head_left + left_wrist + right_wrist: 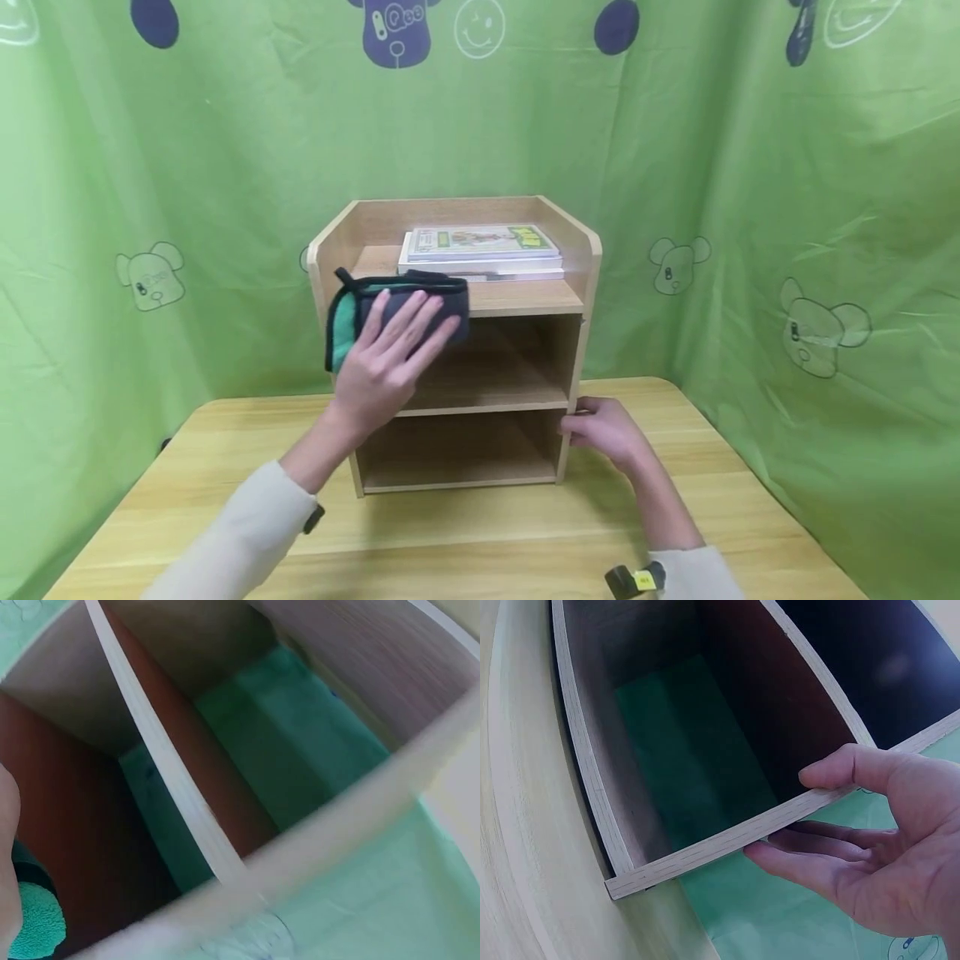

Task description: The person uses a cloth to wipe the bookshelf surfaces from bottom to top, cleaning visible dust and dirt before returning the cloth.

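A small wooden shelf unit (pixel 453 410) with open compartments stands on the table. My left hand (pixel 378 375) holds a folded cloth (pixel 411 310) in front of the unit's upper left part. The cloth has a dark blue face, a teal side, black edging and a small loop at one corner. Four fingers lie across it; the thumb is hidden. Part of the teal terry side (pixel 37 921) shows in the left wrist view. With the thumb inside and the fingers outside, my right hand (pixel 885 825) grips the front edge of the shelf's right side panel (pixel 720 844).
Several books (pixel 483 248) lie stacked on the unit's top board, between its raised sides. The light wooden table (pixel 465 542) extends around the unit. Green patterned curtains (pixel 247 150) hang behind and on both sides.
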### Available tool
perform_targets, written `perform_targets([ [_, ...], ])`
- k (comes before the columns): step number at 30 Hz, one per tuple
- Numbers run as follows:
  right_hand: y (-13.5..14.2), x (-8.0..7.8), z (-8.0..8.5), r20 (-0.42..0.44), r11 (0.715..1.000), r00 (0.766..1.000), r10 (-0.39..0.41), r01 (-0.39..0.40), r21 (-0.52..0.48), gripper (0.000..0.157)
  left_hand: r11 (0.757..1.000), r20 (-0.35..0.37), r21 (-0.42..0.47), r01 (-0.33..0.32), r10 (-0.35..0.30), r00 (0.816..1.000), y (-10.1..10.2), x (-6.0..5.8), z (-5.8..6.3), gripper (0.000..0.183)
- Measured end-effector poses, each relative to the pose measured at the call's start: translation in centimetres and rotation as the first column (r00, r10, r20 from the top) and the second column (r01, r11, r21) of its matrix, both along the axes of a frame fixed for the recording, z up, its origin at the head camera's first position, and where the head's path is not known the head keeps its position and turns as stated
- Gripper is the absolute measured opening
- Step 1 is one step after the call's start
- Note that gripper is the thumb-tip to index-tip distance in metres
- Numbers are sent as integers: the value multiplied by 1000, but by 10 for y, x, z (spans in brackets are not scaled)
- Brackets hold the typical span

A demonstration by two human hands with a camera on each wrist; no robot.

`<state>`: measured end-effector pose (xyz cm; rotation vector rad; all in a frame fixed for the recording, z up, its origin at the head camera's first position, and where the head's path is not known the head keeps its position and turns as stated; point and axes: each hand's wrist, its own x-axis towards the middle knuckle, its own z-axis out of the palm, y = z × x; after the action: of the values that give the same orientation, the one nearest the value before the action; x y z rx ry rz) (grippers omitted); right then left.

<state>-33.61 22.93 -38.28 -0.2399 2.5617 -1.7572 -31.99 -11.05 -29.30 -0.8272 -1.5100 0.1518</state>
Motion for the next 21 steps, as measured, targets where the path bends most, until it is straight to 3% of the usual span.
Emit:
perform_targets([
  [4, 1, 1, 1, -1, 1000, 1000, -13, 13, 10, 47, 997, -13, 76, 24, -23, 1000, -21, 3, -4, 52],
  [8, -1, 2, 2, 4, 1000, 1000, -17, 17, 14, 48, 984, -7, 180, 12, -11, 1000, -25, 2, -13, 48],
  [14, -2, 1, 1, 5, 1000, 1000, -20, 20, 9, 49, 960, 41, 281, -20, 8, 999, 1, -2, -27, 57],
  [21, -3, 2, 3, 2, 1000, 1000, 1, -1, 17, 58, 975, 94, 222, -27, 6, 996, 50, -4, -25, 62],
])
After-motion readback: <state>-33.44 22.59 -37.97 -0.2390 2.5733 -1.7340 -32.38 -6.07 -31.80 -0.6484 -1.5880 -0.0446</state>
